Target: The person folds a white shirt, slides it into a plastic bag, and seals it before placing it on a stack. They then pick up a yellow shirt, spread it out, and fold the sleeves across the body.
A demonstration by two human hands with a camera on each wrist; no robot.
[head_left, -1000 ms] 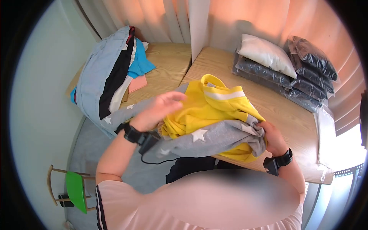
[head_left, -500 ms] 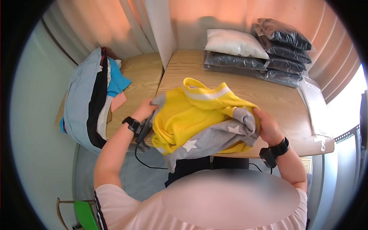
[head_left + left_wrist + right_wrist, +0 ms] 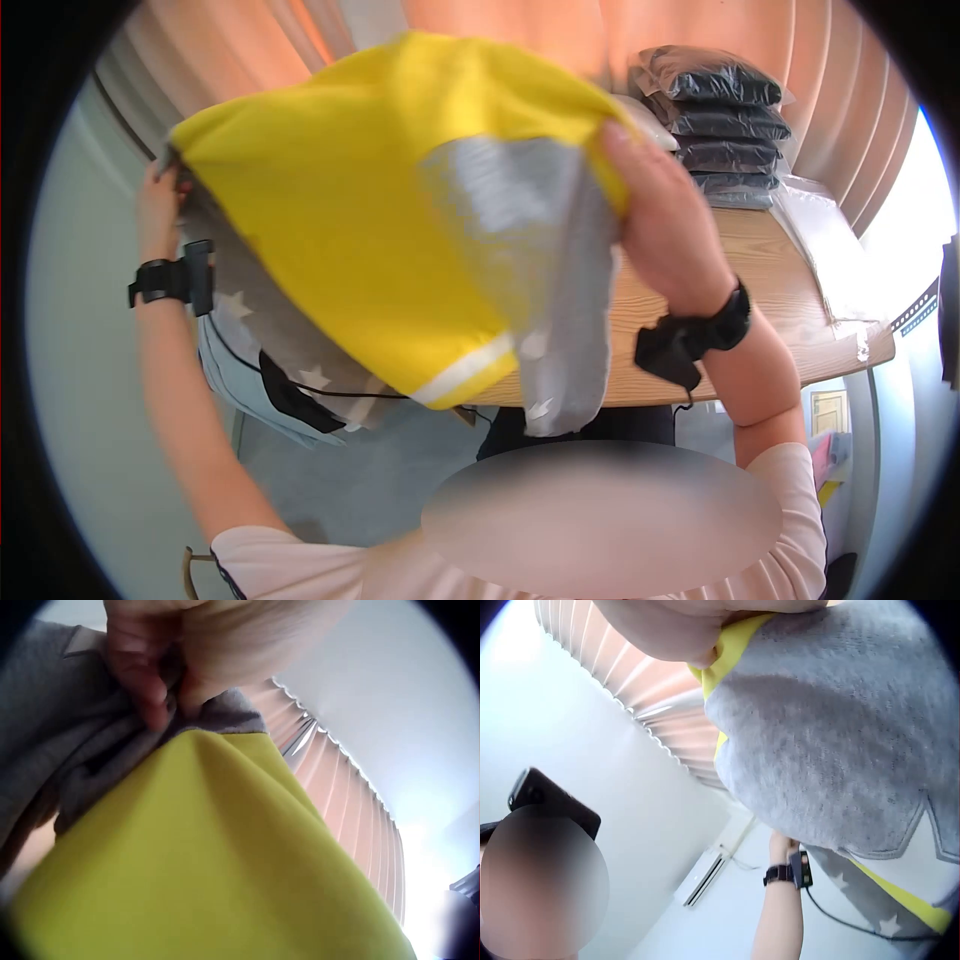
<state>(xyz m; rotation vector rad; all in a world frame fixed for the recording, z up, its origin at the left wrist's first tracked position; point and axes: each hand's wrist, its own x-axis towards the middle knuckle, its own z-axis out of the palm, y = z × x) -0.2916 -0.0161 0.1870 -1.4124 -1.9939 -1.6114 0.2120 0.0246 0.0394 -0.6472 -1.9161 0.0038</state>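
Note:
A yellow sweatshirt (image 3: 330,200) with grey sleeves and white stars is held up and spread between both hands, blurred in the head view. My left hand (image 3: 160,215) pinches it near the grey shoulder on the left. In the left wrist view, the thumb and fingers of that hand (image 3: 214,652) close on bunched grey fabric beside the yellow panel. My right hand (image 3: 665,230) grips the yellow edge at the opposite side, its fingertips partly hidden. A grey sleeve (image 3: 817,735) hangs below it in the right wrist view.
Dark plastic-wrapped packages (image 3: 725,125) stand stacked at the table's back right, with clear plastic bags (image 3: 825,245) beside them. The wooden table (image 3: 740,260) shows on the right. Light-blue clothing (image 3: 235,375) lies at the left, mostly behind the sweatshirt. A cable (image 3: 300,385) trails from the left wrist.
Both hands have raised the sweatshirt from the table and spread it. The left hand, free a second ago, has taken hold of the grey fabric and moved up and left.

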